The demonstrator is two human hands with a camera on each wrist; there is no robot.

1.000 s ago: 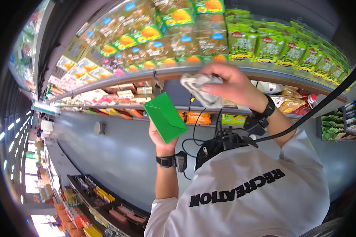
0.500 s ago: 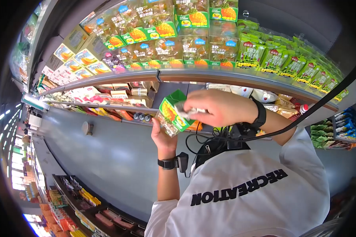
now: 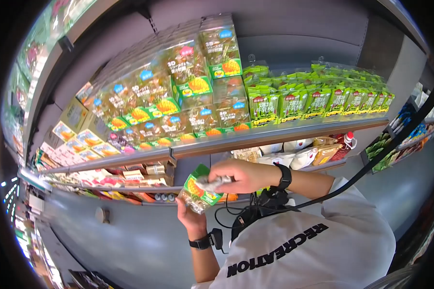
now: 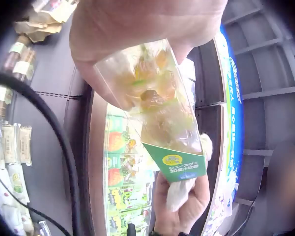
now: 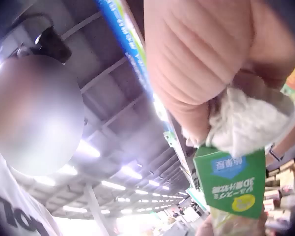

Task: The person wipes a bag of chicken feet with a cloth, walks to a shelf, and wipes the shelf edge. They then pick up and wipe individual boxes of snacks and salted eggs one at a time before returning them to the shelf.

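My left hand (image 3: pixel 194 221) grips a small gummy candy box (image 3: pixel 194 191) in front of the shelf. The box has a clear window and green printed ends; in the head view its pineapple picture faces up. A crumpled whitish cloth (image 3: pixel 214 184) lies against its green end, pinched by my right hand (image 3: pixel 243 173). In the left wrist view, gummies show through the clear side of the box (image 4: pixel 162 118), and the cloth (image 4: pixel 179 194) is behind its green end. The right wrist view has the cloth (image 5: pixel 245 120) bunched under curled fingers, right at the green edge.
Stacked boxes of the same gummies (image 3: pixel 183 89) fill the shelf ahead, beside green lollipop bags (image 3: pixel 313 98). The shelf's front edge (image 3: pixel 275 132) runs just beyond my hands. Bagged goods (image 3: pixel 294 149) sit on the level below. A black cable (image 3: pixel 371 164) crosses at the right.
The box has turned from its plain green face to its pineapple side. My right hand has brought the cloth from apart onto the box. The head view now takes in more of the upper shelf.
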